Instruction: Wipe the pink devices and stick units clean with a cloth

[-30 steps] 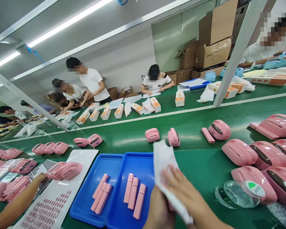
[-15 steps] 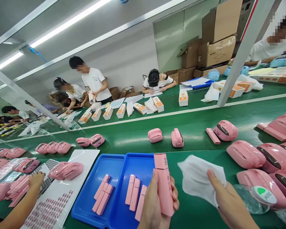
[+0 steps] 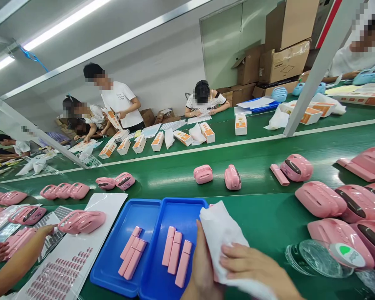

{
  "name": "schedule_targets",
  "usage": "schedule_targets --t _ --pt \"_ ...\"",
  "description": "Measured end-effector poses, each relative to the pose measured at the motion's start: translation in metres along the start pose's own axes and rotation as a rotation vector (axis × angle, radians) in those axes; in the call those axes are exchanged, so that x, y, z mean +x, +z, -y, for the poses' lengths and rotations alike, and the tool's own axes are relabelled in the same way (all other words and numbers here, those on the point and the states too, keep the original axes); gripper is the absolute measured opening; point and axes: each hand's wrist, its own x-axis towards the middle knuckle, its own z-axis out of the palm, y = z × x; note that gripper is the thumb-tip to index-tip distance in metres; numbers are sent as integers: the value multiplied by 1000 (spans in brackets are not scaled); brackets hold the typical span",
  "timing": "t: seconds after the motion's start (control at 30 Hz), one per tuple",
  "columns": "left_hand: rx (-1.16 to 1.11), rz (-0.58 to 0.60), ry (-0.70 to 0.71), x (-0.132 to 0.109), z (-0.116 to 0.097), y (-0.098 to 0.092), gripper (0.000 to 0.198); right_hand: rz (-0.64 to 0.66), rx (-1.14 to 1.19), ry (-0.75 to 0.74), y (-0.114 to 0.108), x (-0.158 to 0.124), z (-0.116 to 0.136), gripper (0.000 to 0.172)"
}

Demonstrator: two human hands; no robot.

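Note:
My left hand [image 3: 200,266] is closed around a pink stick-shaped case, held upright at the lower middle. The case is nearly all hidden behind a white cloth or tissue [image 3: 220,229]. My right hand [image 3: 253,266] grips the cloth and presses it flat over the case's front, fingers pointing left. Just left of my hands, three similar pink cases [image 3: 174,252] lie in a blue tray [image 3: 192,214]. A second blue tray [image 3: 108,258] beside it holds three more.
Several rounded pink housings [image 3: 320,199] crowd the right side, beside a clear plastic container [image 3: 315,258]. A sticker sheet [image 3: 109,212] lies left of the trays, near another person's arm [image 3: 25,260]. A slanted metal post [image 3: 312,71] rises beyond. White-orange boxes [image 3: 158,141] line the far bench.
My right hand has moved left with the cloth and laid it over the pink case in my left hand. The other person's hand at left has shifted towards the sticker sheet.

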Motion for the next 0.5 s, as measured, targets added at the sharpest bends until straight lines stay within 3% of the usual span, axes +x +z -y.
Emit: schedule_targets --t 0.1,0.17,0.2,0.37,0.43,0.5 --pt "-98 -18 15 1 -8 8 58 -265 140 544 -16 -14 -9 48" --pt "-135 37 40 0 -15 12 52 -408 226 894 -23 -19 -20 46" --pt "-134 72 43 -1 -18 13 51 -461 275 995 -26 -20 -25 44" --pt "-74 54 25 -1 -20 14 56 -716 625 1060 -36 -1 -22 46" --pt "2 3 43 0 -17 16 56 -720 513 1001 -36 16 -7 50" --pt "121 -48 86 0 -13 18 53 -607 300 875 -33 33 9 49"
